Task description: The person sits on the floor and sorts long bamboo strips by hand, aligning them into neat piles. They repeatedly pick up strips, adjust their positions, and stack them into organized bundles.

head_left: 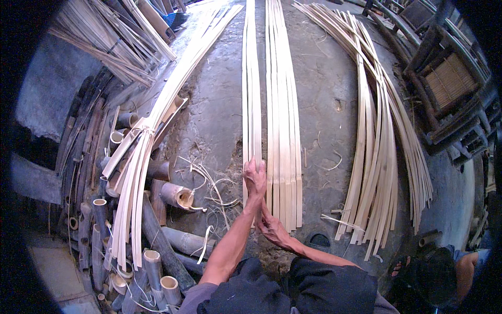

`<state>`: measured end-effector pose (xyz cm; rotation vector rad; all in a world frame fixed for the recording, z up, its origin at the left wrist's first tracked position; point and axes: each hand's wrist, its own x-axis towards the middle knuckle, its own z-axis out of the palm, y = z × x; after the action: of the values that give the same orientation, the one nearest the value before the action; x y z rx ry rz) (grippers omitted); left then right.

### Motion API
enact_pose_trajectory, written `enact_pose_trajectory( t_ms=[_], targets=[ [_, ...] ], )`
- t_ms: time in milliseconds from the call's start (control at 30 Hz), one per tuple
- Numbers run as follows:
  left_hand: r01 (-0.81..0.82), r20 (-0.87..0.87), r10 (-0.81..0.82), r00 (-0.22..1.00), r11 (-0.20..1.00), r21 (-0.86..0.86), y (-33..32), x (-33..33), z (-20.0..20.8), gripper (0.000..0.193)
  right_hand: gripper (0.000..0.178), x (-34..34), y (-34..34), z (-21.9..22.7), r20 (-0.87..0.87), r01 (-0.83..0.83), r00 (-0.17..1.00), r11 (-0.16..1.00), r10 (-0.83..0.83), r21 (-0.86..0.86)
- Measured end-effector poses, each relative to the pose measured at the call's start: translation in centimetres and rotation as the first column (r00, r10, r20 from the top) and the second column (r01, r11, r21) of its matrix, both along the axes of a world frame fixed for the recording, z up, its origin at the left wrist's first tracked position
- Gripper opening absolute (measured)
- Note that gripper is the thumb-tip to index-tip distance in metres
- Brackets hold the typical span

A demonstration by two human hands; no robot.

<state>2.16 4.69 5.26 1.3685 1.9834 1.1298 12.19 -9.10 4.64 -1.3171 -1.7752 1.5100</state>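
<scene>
1. The left hand (pixel 255 177) reaches forward, fingers curled closed on a pale strip (pixel 257 125) at the right side of the narrow row (pixel 248 89).
2. The right hand (pixel 273 230) sits nearer the body, by the strip's near end, fingers bent; the left wrist partly hides it, so I cannot tell how tightly it closes or on what.
3. The step in hand seems to be handling this one long piece. It likely goes best with the forward hand steering lightly and the near hand minding the end, both wrists low so the strip stays flat and untwisted.
4. Split edges may be sharp; pinching the flat faces looks safer than sliding a palm along them.
5. Just right of the narrow row lies the wide row (pixel 282 131), its near ends roughly even: a useful guide for lining up.
6. Farther right, a loose stack (pixel 374 157) crosses over itself, so its pieces could snag when drawn out.
7. To the left, a tied bundle (pixel 137 199) lies near cut bamboo tubes (pixel 170 285); curled shavings (pixel 212 180) on the floor (pixel 324 104) could catch under strips.
</scene>
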Motion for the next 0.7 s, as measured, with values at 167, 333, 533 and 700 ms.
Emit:
enact_pose_trajectory(
  t_ms=[167, 333, 533, 700],
  targets=[
    [0.11, -0.097, -0.106, 0.99, 0.993, 0.045, 0.2, -0.5, -4.8, 0.039, 0.083, -0.1, -0.2, 0.8, -0.006, 0.044, 0.999, 0.999, -0.044, -0.02],
    [0.148, 0.008, -0.148, 0.989, 0.989, 0.02, 0.1, 0.5, -3.9, 0.04, 0.042, 0.1, -1.2, -3.2, -0.055, 0.114, 0.992, 0.991, -0.11, 0.076],
    [0.173, -0.06, -0.168, 0.984, 0.982, 0.072, -1.0, 0.6, -3.9, 0.04, 0.026, 0.6, -2.2, -4.8, -0.017, 0.091, 0.995, 0.982, -0.095, -0.165],
    [0.223, -0.077, -0.223, 0.972, 0.975, -0.019, -0.7, -0.9, -5.2, 0.037, 0.071, 0.2, -1.3, -3.7, 0.104, -0.007, 0.995, 0.989, -0.009, 0.151]
  ],
)
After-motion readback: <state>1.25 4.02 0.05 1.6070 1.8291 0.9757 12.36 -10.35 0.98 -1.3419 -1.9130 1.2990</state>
